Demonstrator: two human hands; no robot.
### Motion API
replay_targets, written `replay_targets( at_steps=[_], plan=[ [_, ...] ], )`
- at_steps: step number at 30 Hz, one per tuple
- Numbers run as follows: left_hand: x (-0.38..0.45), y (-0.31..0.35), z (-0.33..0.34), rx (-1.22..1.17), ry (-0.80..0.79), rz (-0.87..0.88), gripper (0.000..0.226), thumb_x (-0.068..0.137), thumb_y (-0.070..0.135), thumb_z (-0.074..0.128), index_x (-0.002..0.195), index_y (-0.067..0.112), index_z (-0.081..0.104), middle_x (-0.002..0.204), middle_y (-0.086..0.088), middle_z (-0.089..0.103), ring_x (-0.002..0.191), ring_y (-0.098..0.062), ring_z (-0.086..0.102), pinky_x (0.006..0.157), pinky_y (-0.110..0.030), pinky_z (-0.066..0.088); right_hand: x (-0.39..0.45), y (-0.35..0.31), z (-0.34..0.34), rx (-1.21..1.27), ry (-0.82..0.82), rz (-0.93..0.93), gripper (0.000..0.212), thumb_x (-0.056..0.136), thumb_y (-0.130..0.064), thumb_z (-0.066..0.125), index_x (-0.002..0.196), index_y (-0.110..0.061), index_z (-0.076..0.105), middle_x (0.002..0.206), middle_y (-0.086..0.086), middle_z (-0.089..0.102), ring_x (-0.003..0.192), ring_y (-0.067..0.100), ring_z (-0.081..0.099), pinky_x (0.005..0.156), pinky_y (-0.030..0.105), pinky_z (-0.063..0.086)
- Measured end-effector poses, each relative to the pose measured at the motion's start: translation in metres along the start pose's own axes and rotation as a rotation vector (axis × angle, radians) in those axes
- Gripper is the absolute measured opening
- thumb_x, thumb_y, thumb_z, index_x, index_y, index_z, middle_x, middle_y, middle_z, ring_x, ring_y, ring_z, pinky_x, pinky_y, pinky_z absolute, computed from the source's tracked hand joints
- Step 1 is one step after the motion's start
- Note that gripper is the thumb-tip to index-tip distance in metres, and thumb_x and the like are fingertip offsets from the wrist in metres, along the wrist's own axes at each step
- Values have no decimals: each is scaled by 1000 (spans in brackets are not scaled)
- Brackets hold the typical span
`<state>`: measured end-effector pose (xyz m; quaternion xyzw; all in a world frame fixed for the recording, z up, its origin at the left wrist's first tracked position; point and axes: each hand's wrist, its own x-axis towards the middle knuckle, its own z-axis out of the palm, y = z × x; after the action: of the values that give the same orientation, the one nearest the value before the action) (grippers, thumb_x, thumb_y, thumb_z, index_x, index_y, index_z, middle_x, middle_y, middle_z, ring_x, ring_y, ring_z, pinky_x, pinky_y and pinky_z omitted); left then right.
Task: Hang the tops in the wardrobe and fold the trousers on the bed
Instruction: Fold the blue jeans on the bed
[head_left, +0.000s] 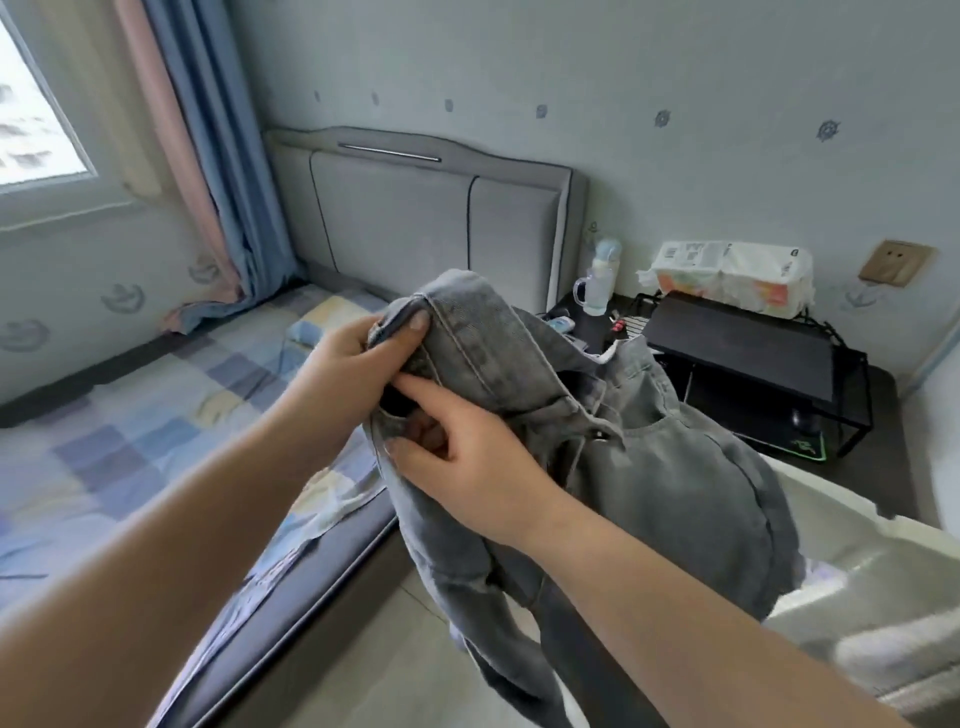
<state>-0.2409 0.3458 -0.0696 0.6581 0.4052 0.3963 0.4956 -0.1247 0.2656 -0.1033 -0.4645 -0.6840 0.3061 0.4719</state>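
Head view: grey denim trousers (649, 467) held in mid-air over the floor (395, 670) just beside the bed (130, 441), waistband bunched up near the top, legs hanging crumpled below toward the tiles. Left hand (358, 364) clamped on a folded edge of the waistband, thumb pressed over the seam; right hand (467, 467) pinching the cloth just under it, fingers curled into the denim. Likely stage: sorting out the waistband before laying the garment flat, nothing folded yet. Risks from here, judged only: both grips close together on one corner, so most of the weight dangling and twisted, apt to land on the bed in a heap, not flat; legs possibly crossed, hard to tell in the folds; hems low enough to drag on the floor. To the right, a black shelf stand (753, 374) with a tissue pack (732, 275) on top and a bottle (605, 265) and clear mug (592, 291) near the headboard (415, 218), all close enough for a swung leg of denim to catch and tip.
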Motion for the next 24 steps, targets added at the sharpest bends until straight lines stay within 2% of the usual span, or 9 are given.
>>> replay_targets(
  at_steps=[2, 4, 6, 9, 12, 14, 17, 20, 24],
  plan=[
    [-19, -5, -29, -101, 59, 46, 23, 82, 46, 63, 76, 25, 73, 83, -2, 73, 82, -16, 67, 86, -39, 54, -6, -9, 16, -88, -23, -76, 45, 90, -19, 58, 134, -24, 49, 100, -13, 60, 87, 2, 59, 78, 15, 48],
    [-37, -9, -54, -91, 129, 125, 20, 84, 44, 64, 73, 29, 72, 76, 9, 70, 74, -7, 64, 76, -27, 54, -20, -9, 23, -204, 35, -225, 44, 89, -18, 59, 131, -25, 49, 107, -10, 58, 86, 5, 60, 76, 17, 51],
    [-54, -9, -81, -52, 218, 203, 21, 83, 43, 62, 67, 31, 69, 65, 17, 64, 63, 2, 58, 62, -15, 49, -32, -4, 29, -308, 191, -387, 44, 87, -16, 60, 128, -23, 48, 115, -10, 52, 92, 5, 60, 81, 21, 51],
    [-75, -7, -116, -21, 268, 256, 14, 79, 40, 61, 69, 36, 71, 64, 19, 64, 61, 4, 56, 59, -11, 47, -27, 10, 42, -370, 307, -349, 56, 82, -17, 64, 133, -23, 42, 132, -7, 43, 122, 13, 48, 101, 33, 44],
    [-98, -6, -149, 59, 270, 291, 19, 85, 26, 65, 76, 41, 74, 66, 21, 66, 63, 7, 57, 61, -8, 46, -5, 16, 75, -339, 47, -146, 74, 81, -13, 69, 142, -25, 30, 142, -7, 38, 134, 7, 33, 111, 22, 28],
    [-115, -7, -166, 115, 293, 296, 25, 89, 19, 63, 73, 35, 73, 63, 21, 63, 60, 7, 55, 59, -8, 45, 12, 15, 105, -274, -105, -98, 71, 81, -13, 68, 142, -29, 35, 135, -14, 46, 123, -6, 40, 101, 6, 28],
    [-143, -6, -197, 156, 388, 301, 21, 82, 22, 64, 68, 35, 73, 59, 22, 61, 57, 9, 52, 58, -6, 44, 39, 5, 160, -156, -241, -144, 48, 82, -13, 66, 128, -19, 54, 108, -26, 54, 96, -16, 50, 79, -4, 31],
    [-174, -2, -235, 211, 482, 269, 10, 73, 34, 68, 68, 41, 73, 58, 21, 61, 57, 8, 53, 59, -8, 45, 62, -4, 215, -98, -342, -173, 36, 82, -14, 68, 117, -16, 58, 95, -12, 58, 84, -6, 48, 71, -2, 33],
    [-223, 6, -296, 346, 670, 209, 14, 76, 31, 63, 67, 39, 72, 59, 18, 59, 59, 4, 51, 61, -13, 46, 85, -18, 293, -2, -548, -174, 48, 80, -10, 71, 123, -19, 50, 94, -10, 62, 83, 7, 59, 74, 15, 46]
  ],
)
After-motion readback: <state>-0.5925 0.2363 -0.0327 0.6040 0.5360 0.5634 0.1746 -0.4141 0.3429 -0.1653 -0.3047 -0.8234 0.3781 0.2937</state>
